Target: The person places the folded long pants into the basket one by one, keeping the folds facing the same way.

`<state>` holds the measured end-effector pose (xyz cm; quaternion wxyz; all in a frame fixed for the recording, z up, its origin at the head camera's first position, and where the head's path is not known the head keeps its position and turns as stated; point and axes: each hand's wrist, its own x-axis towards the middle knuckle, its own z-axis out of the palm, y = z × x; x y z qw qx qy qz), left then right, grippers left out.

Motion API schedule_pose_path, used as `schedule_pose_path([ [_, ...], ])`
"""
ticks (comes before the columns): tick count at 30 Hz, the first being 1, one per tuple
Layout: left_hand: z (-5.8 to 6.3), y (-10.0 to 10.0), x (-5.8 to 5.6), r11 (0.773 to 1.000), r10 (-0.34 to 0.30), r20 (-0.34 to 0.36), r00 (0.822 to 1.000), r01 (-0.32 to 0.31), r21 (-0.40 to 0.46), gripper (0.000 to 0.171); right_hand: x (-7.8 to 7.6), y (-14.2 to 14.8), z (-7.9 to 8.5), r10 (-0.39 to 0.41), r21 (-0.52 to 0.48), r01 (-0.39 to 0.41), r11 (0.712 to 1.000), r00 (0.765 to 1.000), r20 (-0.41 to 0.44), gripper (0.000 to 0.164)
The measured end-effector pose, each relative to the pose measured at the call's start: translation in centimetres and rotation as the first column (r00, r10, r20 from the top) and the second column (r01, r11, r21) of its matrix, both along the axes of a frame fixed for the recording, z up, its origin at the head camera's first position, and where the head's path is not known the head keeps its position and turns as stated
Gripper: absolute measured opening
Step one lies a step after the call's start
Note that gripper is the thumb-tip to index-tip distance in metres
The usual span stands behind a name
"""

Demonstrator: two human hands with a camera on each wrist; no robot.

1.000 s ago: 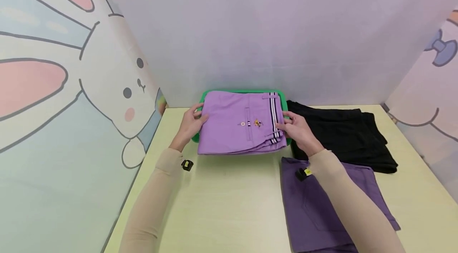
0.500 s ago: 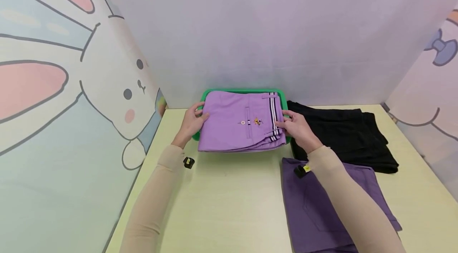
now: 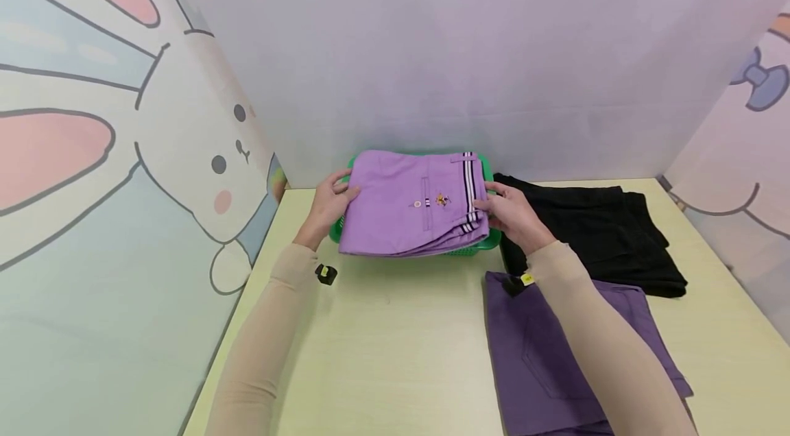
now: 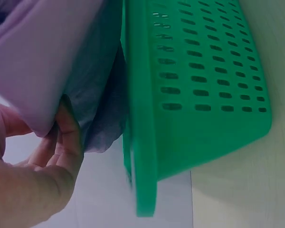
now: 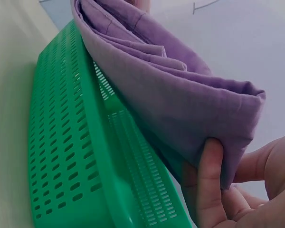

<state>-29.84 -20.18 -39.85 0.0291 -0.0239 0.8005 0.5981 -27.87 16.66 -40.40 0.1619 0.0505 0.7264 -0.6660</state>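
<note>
Folded lilac trousers with a striped waistband, a button and a small embroidered emblem lie across the upper part of the head view. Their left edge is pinched by my left hand, with thumb on top and fingers underneath. On the waistband side my right hand grips them the same way. Under the trousers stands a green perforated basket, mostly covered in the head view. The right wrist view shows the trousers raised over the basket's rim. Darker cloth folds hang by my left fingertips.
Folded black trousers lie on the pale table right of the basket. Nearer, folded dark purple trousers lie partly under my right forearm. A wall rises behind the table, and a rabbit-printed wall borders the left.
Both hands have moved the lilac trousers slightly up and away from me. More of the basket's front wall now shows below their near edge. The other trousers have not moved.
</note>
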Motion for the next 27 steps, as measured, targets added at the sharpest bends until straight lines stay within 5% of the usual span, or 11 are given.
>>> schedule_pose_path([
  [12, 0.0, 0.2, -0.6, 0.996, 0.004, 0.002, 1.0, -0.004, 0.09, 0.059, -1.0, -0.2, -0.1, -0.053, 0.025, 0.054, 0.998, 0.998, -0.032, 0.066],
  [27, -1.1, 1.1, -1.5, 0.995, 0.057, -0.081, 0.995, -0.063, -0.077, 0.04, -2.6, -0.8, -2.0, -0.123, 0.126, 0.128, 0.984, 0.991, -0.044, 0.063],
])
